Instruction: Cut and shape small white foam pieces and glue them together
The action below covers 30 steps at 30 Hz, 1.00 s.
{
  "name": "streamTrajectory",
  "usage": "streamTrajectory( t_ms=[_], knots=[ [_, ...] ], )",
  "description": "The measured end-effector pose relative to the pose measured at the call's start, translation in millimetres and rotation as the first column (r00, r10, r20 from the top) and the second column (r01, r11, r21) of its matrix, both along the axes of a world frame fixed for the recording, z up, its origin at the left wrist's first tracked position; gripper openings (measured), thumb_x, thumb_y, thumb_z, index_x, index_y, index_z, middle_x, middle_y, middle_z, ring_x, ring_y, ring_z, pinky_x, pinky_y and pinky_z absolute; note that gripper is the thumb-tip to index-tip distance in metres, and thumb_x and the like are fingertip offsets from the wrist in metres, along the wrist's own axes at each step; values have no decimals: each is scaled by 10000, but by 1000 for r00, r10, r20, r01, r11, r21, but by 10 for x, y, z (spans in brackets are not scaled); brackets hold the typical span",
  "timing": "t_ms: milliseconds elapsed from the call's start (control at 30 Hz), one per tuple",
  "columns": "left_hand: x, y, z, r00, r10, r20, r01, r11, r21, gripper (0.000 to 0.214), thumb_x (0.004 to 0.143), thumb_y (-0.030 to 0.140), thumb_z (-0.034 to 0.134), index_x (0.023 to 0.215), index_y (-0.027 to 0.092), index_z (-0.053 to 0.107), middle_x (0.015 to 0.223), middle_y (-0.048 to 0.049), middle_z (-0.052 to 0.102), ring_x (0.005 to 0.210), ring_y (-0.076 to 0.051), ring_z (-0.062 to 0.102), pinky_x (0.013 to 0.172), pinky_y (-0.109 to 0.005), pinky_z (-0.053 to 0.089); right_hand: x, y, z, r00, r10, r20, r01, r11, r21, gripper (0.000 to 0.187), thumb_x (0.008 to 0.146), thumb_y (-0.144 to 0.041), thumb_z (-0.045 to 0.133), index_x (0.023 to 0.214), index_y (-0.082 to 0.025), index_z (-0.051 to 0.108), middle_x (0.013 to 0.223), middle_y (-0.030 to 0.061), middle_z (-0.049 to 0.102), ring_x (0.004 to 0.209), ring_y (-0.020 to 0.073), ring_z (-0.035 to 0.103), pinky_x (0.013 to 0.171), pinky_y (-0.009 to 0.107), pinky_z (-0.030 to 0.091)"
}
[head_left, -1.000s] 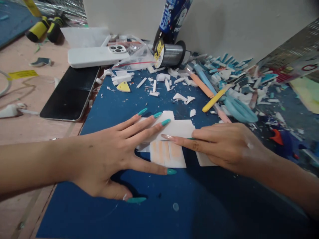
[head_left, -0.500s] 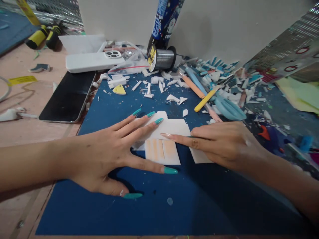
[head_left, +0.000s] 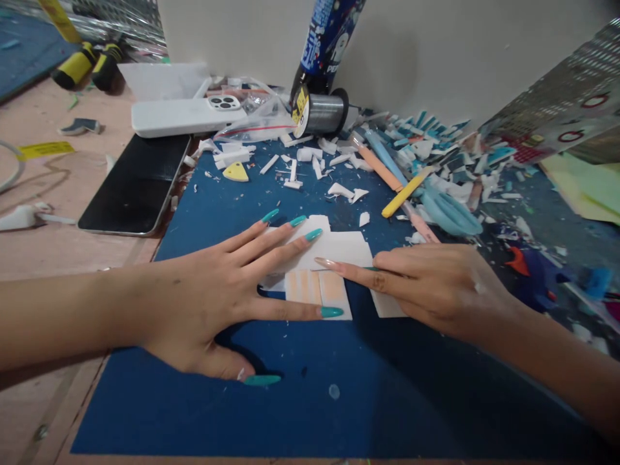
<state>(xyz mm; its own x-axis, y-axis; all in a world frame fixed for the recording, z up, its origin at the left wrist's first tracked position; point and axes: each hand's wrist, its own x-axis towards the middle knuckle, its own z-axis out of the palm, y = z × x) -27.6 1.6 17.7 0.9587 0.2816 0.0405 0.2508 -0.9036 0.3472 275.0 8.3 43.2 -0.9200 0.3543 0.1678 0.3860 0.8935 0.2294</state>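
Note:
A white foam-like sheet with a stepped outline lies on the blue cutting mat. My left hand is spread flat, three fingertips on this sheet. Its index finger reaches over a smaller white piece with pale orange stripes, just below the sheet. My right hand comes from the right, index finger stretched along the sheet's lower edge and the other fingers folded in. A thin dark line shows by that fingertip; whatever the hand grips is hidden. Another white piece lies partly under my right hand.
White and blue scraps heap up at the back right, beside light blue scissors and a yellow-handled tool. Behind stand a wire spool and a dark blue bottle. Phones lie at the left.
My left index finger has moved up onto the striped piece from the mat just below it. My right hand stays nearly in place. The whole view has shifted slightly.

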Motion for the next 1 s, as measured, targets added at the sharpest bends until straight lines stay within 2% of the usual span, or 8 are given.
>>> streamTrajectory(
  t_ms=[100, 233, 433, 700, 833, 1000],
  knots=[
    [1, -10, -5, 1000, 20, 12, -20, 1000, 8, 780, 830, 626, 525, 1503, 367, 226, 1603, -127, -102, 1410, -528, 48, 1033, -777, 141, 0, -7, -34, 1000, 10, -24, -10, 1000, -1, 391, 981, -101, 361, 1347, -209, 442, 654, -58, 520, 540, 105, 467, 502, 259, 297],
    [1, -17, -8, 1000, 22, 18, -22, 1000, -8, 775, 817, 630, 543, 1491, 365, 269, 1609, -112, -83, 1411, -530, 66, 1042, -772, 141, 25, -1, -66, 1000, -10, -20, 11, 1000, 21, 434, 992, -94, 328, 1403, -215, 392, 675, -56, 536, 544, 95, 462, 547, 242, 341],
    [14, 8, 1, 1000, 7, -4, -7, 1000, -10, 780, 823, 646, 518, 1498, 357, 254, 1609, -127, -72, 1404, -548, 55, 1017, -793, 153, 24, 8, -90, 1000, 11, -12, -11, 1000, 26, 526, 964, -112, 440, 1465, -206, 311, 663, -66, 520, 559, 95, 492, 527, 258, 324],
    [-2, -7, -32, 999, 43, 25, -42, 998, -42, 803, 794, 642, 565, 1489, 389, 254, 1612, -76, -91, 1429, -504, 38, 1062, -762, 105, -33, 36, -96, 999, 42, -23, -43, 999, -27, 449, 970, -104, 416, 1409, -189, 384, 696, -51, 552, 579, 102, 517, 552, 261, 366],
    [-2, -5, -11, 1000, 25, 0, -25, 999, -44, 805, 794, 641, 564, 1491, 385, 253, 1612, -88, -84, 1421, -518, 46, 1053, -770, 117, -5, 37, -108, 999, 44, -28, -44, 999, -3, 497, 977, -88, 380, 1456, -210, 324, 702, -52, 564, 587, 98, 530, 542, 262, 368],
    [-5, -9, -10, 999, 34, 9, -34, 999, -27, 787, 799, 644, 558, 1485, 377, 279, 1614, -85, -76, 1424, -511, 55, 1065, -759, 116, -48, 35, -55, 999, 51, -4, -51, 998, -27, 477, 978, -92, 386, 1444, -172, 321, 681, -55, 560, 555, 95, 525, 516, 260, 365]
  ],
)
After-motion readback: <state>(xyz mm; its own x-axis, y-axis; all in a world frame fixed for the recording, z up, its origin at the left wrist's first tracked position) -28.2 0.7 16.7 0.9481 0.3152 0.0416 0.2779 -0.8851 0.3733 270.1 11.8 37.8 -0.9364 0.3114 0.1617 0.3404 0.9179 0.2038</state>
